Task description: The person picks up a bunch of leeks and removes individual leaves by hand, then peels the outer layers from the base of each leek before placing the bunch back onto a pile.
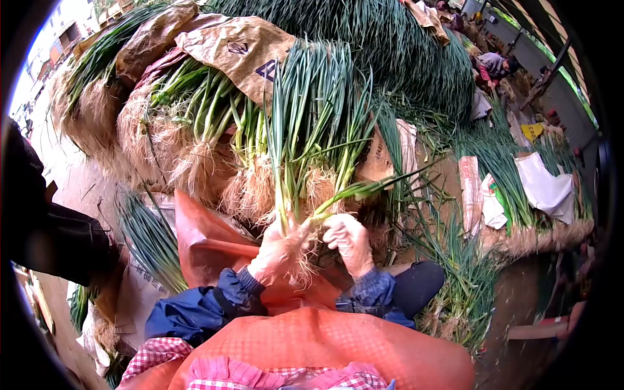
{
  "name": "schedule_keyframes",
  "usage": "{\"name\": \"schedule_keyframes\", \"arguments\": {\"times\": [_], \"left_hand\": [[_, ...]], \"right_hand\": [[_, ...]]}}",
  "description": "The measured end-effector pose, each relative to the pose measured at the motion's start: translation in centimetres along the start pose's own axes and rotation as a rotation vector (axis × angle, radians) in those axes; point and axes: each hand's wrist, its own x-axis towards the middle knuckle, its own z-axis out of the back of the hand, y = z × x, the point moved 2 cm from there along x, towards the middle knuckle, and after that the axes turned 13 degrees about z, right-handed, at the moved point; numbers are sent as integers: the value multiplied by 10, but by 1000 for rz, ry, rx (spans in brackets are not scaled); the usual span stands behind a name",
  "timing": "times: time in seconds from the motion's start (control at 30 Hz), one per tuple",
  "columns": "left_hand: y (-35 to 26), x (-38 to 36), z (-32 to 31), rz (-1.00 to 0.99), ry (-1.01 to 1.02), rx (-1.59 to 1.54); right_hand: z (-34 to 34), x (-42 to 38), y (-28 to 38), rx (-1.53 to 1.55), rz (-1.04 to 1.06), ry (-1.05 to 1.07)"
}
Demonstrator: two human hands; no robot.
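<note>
My gloved left hand (272,255) is closed around the root end of a few green onions (283,195). Pale, stringy roots (301,263) spill out beside its fingers. One green onion stalk (357,191) leans out to the right, over my right hand (351,243). That hand, also gloved, has its fingers curled in a pinch at the base of this stalk; exactly which part it grips is partly hidden. Just beyond my hands stands a row of green onions (318,123), leaves up and roots toward me. An orange apron (312,338) covers my lap.
Brown sacking (244,49) lies over bundles at the back left, before a large leafy heap (390,45). Loose green onions (455,279) litter the ground at right, near more bundles under white cloth (546,185). Another person (495,67) bends at the far right. A dark-clothed leg (65,240) stands at left.
</note>
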Motion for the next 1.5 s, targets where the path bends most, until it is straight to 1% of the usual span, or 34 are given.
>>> {"name": "schedule_keyframes", "arguments": {"times": [0.03,0.07,0.1,0.13,0.2,0.23,0.27,0.33,0.37,0.4,0.47,0.5,0.53,0.6,0.67,0.73,0.77,0.8,0.83,0.87,0.9,0.93,0.97,1.0,1.07,1.1,1.13,1.2,1.27,1.33,1.37,1.4,1.47,1.5], "left_hand": [[8,2,4,61,37,121],[7,0,-2,-23,112,147],[4,-2,-2,-15,62,154],[1,-5,-1,-12,9,155],[-4,1,7,-123,43,125],[2,-1,13,-145,14,77],[-6,-6,9,-166,-12,41],[-16,-12,-2,-189,-81,177],[-17,-11,-1,-159,-80,216],[-14,-14,2,-115,-79,259],[-6,-15,3,-122,14,369],[-6,-17,-8,-125,44,272],[-7,-17,-7,-102,-2,273],[-8,-11,0,-206,-38,163],[-24,-19,-13,-220,-56,43],[-11,-7,19,-289,-36,-10],[-13,-6,27,-186,-54,4],[-18,-3,32,-84,-72,16],[-22,0,27,-71,-278,-3],[-28,-5,19,-37,-254,-41],[-35,-10,13,-6,-221,-30],[-36,-12,9,27,-192,-31],[-37,-12,16,124,-64,3],[-35,-15,16,101,78,-7],[-26,-13,15,148,84,21],[-26,-16,9,105,65,5],[-30,-21,8,110,148,-72],[-46,-39,7,120,157,-148],[-58,-46,7,152,348,-189],[-67,-52,27,262,548,-291],[-74,-56,31,150,498,-259],[-88,-50,31,28,575,-141],[-112,-51,5,-41,662,-147],[-118,-49,-4,-75,563,-162]], "right_hand": [[-5,0,-3,-502,80,124],[-16,10,1,-1004,166,249],[-20,18,-5,-799,147,132],[-19,26,1,-638,177,224],[-42,32,27,-710,716,475],[-54,27,38,-714,785,472],[-61,23,38,-606,810,361],[-43,11,39,-400,381,18],[-20,9,14,-471,119,-67],[-3,14,-1,-465,-52,23],[-8,27,-7,-397,95,16],[-18,32,2,-496,123,39],[-28,36,7,-700,267,45],[-44,44,15,-1035,392,322],[-54,43,25,-1036,704,391],[-62,41,33,-1021,1019,450],[-68,30,33,-927,1036,301],[-80,28,86,-860,861,581],[-82,24,107,-713,877,534],[-81,20,116,-571,892,472],[-59,18,89,-493,718,285],[-44,9,61,-144,48,69],[-29,15,41,-95,-51,28],[-19,22,22,-40,-145,-22],[-24,32,-7,292,-306,-6],[-41,38,-10,261,-150,37],[-49,36,-22,166,-119,9],[-51,33,-11,-295,150,204],[-45,25,-2,-616,329,314],[-25,13,-32,-740,75,382],[-22,13,-36,-830,86,248],[-25,21,-30,-917,42,211],[-41,41,-16,-1068,-73,150],[-43,54,-45,-1220,-264,322]]}}
